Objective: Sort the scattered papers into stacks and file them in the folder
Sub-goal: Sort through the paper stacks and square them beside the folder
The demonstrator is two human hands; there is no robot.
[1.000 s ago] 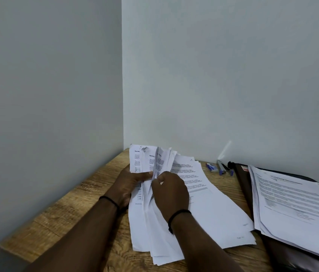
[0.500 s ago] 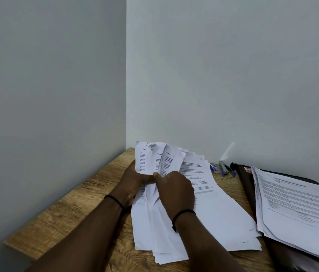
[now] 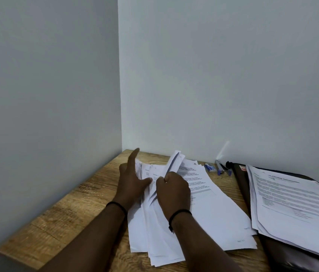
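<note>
Likely the loose papers (image 3: 203,211) left of the folder (image 3: 242,185) slide apart: right hand (image 3: 173,190) pinches few sheets, left hand (image 3: 133,179) spread wide.

Matt white paper sheets (image 3: 209,216), rough-grained wooden table (image 3: 72,209), glossy dark folder (image 3: 241,185), smooth painted wall (image 3: 213,75)
</note>
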